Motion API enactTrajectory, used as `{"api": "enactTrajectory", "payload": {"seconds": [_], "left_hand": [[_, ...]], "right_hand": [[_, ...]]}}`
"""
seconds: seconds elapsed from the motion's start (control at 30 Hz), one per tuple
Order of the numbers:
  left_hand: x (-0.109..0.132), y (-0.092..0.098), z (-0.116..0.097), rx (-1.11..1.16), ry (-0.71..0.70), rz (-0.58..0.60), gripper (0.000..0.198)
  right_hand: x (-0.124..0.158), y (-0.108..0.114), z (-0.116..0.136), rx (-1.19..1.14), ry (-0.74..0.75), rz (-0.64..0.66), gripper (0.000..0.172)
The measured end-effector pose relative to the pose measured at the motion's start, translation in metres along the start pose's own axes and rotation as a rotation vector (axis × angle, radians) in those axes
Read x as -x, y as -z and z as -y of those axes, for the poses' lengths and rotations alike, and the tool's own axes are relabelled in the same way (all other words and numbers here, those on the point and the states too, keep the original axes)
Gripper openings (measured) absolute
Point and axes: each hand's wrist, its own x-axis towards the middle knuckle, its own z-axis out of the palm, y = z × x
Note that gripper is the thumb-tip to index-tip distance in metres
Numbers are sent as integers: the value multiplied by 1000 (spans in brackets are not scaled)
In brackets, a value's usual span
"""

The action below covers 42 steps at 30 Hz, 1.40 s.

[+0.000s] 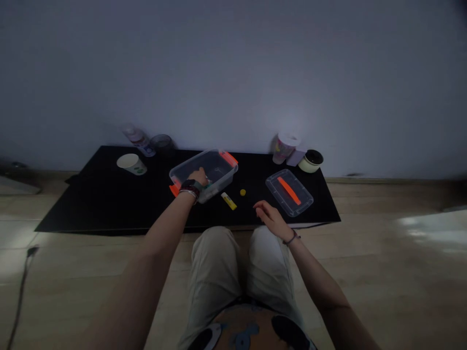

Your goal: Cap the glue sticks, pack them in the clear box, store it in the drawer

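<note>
My left hand [199, 177] reaches over the near wall of a clear plastic box [219, 167] with orange latches, and its fingers go down inside. A small pale item shows beside the hand, but what the fingers hold is hidden. My right hand [272, 218] hangs over the board's front edge, fingers loosely apart and holding nothing. Nearest to it lie a small yellow round cap [242, 192] and a clear lid [289, 192] with an orange strip. A yellow glue stick [228, 201] lies just in front of the box.
A black board [91, 204] lies on the wooden floor against the wall. A paper cup [132, 164] lies on its side at left. Along the back stand a plastic bottle [138, 141], a dark glass [161, 145], a lidded cup [286, 147] and a tape roll [311, 160].
</note>
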Motion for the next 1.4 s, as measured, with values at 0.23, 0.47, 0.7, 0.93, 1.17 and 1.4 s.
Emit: {"api": "enactTrajectory", "payload": {"seconds": [0.23,0.47,0.7,0.93,1.17,1.4], "left_hand": [[-1,-4,2,-5,-10,11,49],[34,21,-14,117,-86,-239,49],[120,-6,-23,625,-459,-512,29],[144,-79,1,779,-361,-296,31],[136,-100,3,935,-213,-180,48],[136,-96,-24,1297,-297,-27,67]], "right_hand": [[2,1,-2,-16,-5,11,30],[-6,-6,-9,168,8,38,21],[-50,-52,-17,682,-148,89,23],[-92,-104,-26,832,-224,128,32],[-91,-99,-44,485,-276,38,17],[-70,-81,-43,71,76,138,25]]}}
